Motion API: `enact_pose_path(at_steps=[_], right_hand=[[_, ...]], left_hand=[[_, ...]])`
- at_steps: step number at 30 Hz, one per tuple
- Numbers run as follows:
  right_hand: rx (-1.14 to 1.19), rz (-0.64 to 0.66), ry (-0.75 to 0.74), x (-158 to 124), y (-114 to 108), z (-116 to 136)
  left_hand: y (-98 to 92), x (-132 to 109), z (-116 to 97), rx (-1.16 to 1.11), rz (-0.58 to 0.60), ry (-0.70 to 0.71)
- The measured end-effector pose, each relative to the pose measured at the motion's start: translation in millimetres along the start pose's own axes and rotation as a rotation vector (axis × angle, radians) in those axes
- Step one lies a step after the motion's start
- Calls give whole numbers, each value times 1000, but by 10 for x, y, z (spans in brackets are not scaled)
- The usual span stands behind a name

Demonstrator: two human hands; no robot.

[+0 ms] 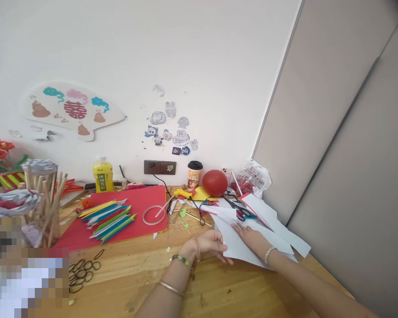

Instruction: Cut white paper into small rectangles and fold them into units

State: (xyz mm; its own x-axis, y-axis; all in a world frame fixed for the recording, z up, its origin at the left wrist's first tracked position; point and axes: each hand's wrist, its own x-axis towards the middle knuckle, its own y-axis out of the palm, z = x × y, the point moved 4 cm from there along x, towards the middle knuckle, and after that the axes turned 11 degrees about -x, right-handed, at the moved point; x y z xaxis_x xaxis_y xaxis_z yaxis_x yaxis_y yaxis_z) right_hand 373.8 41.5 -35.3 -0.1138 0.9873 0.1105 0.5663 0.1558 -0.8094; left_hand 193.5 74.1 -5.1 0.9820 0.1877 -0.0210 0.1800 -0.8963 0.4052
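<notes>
My left hand (212,247) is at the near left corner of a white paper sheet (232,245). Its thumb is at the paper's edge, with the other fingers curled below, so the corner appears pinched. Flat on top of the same sheet lies my right hand (254,243), fingers stretched toward the far side. Just beyond them are black-handled scissors (243,214), lying among overlapping papers. More white strips (275,221), some with red showing, fan out to the right.
Rolled coloured paper sticks (111,221) lie on a red sheet (149,198) beside a tape ring (153,215). Behind stand a yellow bottle (102,174), a lidded cup (195,174), a red balloon (215,183) and a yellow glue gun (183,193). Black rubber bands (82,274) lie at left.
</notes>
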Motion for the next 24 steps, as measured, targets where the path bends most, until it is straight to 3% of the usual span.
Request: enact_pose_path(at_steps=[6, 11, 14, 16, 19, 24], right_hand=[[29, -5, -13, -23, -149, -18], [57, -46, -58, -40, -360, 28], [142, -112, -55, -95, -489, 78], [296, -161, 9, -147, -567, 126], [590, -178, 98, -198, -645, 272], [853, -128, 80, -84, -785, 655]], left_hand=[[313, -310, -497, 129, 151, -37], [558, -686, -820, 199, 82, 22], [727, -982, -863, 258, 36, -1], [774, -1196, -850, 360, -58, -43], [696, -1503, -775, 531, -218, -105], [185, -1908, -495, 621, -449, -175]])
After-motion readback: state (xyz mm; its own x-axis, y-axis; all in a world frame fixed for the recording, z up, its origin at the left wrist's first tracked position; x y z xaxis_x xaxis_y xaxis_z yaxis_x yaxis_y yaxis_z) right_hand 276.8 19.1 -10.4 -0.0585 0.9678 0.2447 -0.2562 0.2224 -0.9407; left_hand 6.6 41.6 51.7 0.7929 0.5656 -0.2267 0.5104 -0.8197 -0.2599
